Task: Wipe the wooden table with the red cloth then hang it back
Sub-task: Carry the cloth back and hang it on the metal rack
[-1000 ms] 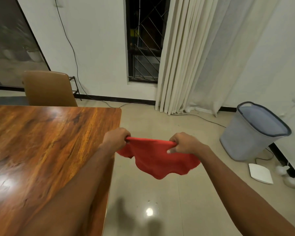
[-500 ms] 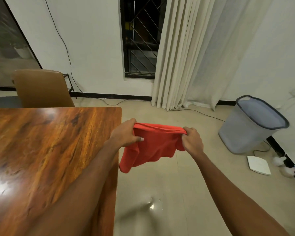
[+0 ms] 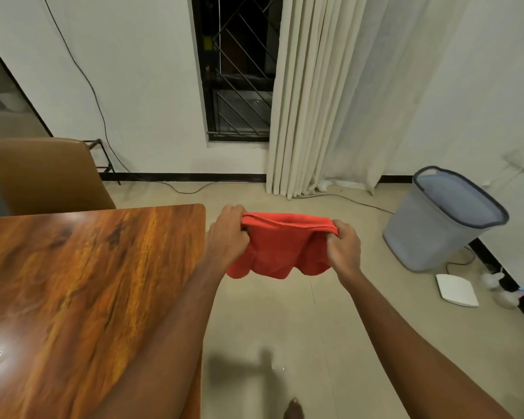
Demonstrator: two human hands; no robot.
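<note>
The red cloth [image 3: 280,249] hangs folded in the air over the floor, just right of the wooden table's corner. My left hand [image 3: 228,237] grips its upper left end and my right hand [image 3: 344,244] grips its upper right end, so the top edge is stretched between them. The glossy wooden table [image 3: 73,282] fills the lower left, with my left forearm crossing above its right edge.
A brown chair [image 3: 46,176] stands behind the table's far side. A grey laundry basket [image 3: 436,225] sits on the floor at the right, with a white flat device [image 3: 456,290] and cables near it. Curtains [image 3: 330,95] and a barred window [image 3: 239,71] lie ahead.
The cloth went from hanging wide and loose to folded over and shorter, and both hands shifted their hold on its top edge. The view moved slightly forward.
</note>
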